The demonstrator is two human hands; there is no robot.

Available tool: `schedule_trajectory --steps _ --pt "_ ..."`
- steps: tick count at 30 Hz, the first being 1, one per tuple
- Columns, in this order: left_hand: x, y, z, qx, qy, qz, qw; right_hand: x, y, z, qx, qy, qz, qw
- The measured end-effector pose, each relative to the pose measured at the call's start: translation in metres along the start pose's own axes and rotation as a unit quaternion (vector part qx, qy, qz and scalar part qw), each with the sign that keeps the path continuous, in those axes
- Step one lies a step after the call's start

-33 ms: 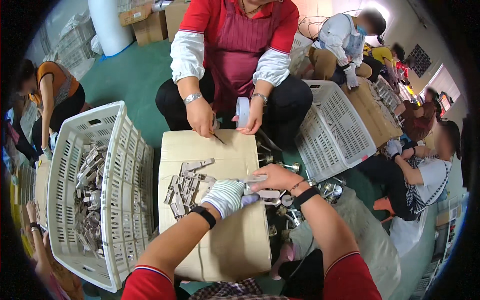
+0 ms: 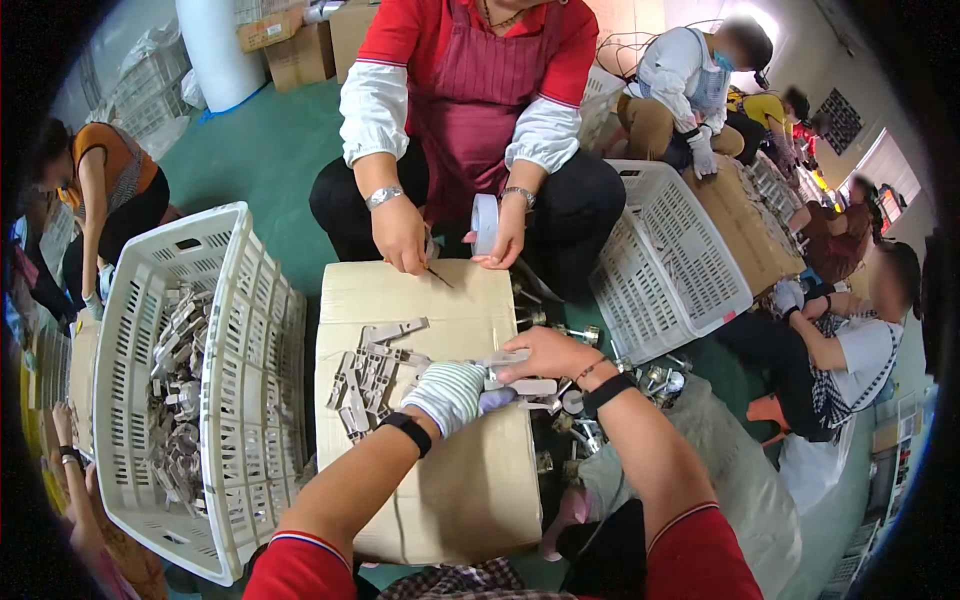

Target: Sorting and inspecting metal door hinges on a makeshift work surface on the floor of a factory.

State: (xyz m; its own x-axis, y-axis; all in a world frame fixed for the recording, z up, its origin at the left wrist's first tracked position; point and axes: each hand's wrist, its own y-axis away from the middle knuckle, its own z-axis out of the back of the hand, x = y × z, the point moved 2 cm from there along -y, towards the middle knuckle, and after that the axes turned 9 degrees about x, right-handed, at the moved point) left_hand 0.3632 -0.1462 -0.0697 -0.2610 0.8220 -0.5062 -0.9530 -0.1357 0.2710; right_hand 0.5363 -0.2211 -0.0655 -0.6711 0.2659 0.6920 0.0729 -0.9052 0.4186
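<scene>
My left hand (image 2: 443, 396), in a white-and-green striped glove, is closed around a grey metal lever piece (image 2: 538, 387) above the cardboard box (image 2: 450, 505). Its flat end sticks out to the right, under my right hand. My bare right hand (image 2: 552, 354) pinches another flat grey piece (image 2: 508, 359) against the left hand's fingers. How the two pieces meet is hidden by my fingers. Left of the glove, a loose pile of similar metal pieces (image 2: 368, 380) lies on the box.
A white crate (image 2: 225, 400) of metal pieces stands at left. Chrome fittings (image 2: 660, 380) and a clear plastic bag (image 2: 725, 450) lie at right, before another white crate (image 2: 690, 255). Opposite, a co-worker (image 2: 480, 110) holds a tape roll (image 2: 486, 224) and a thin dark tool (image 2: 438, 276).
Both my hands have shifted very slightly left with the metal pieces. The co-worker's thin tool has tilted a little.
</scene>
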Motion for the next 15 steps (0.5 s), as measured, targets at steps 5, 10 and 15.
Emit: schedule_trajectory --steps 5,10,15 --pt "0.011 -0.009 0.001 0.018 0.028 0.007 0.999 0.006 -0.011 0.006 0.020 0.085 0.000 0.996" --pt "0.021 -0.026 0.005 0.040 0.027 0.020 0.999 0.030 0.020 0.005 -0.084 0.184 0.027 0.979" --pt "0.050 -0.044 -0.014 0.013 0.038 -0.066 0.997 0.051 0.023 -0.012 -0.187 0.390 0.044 0.901"
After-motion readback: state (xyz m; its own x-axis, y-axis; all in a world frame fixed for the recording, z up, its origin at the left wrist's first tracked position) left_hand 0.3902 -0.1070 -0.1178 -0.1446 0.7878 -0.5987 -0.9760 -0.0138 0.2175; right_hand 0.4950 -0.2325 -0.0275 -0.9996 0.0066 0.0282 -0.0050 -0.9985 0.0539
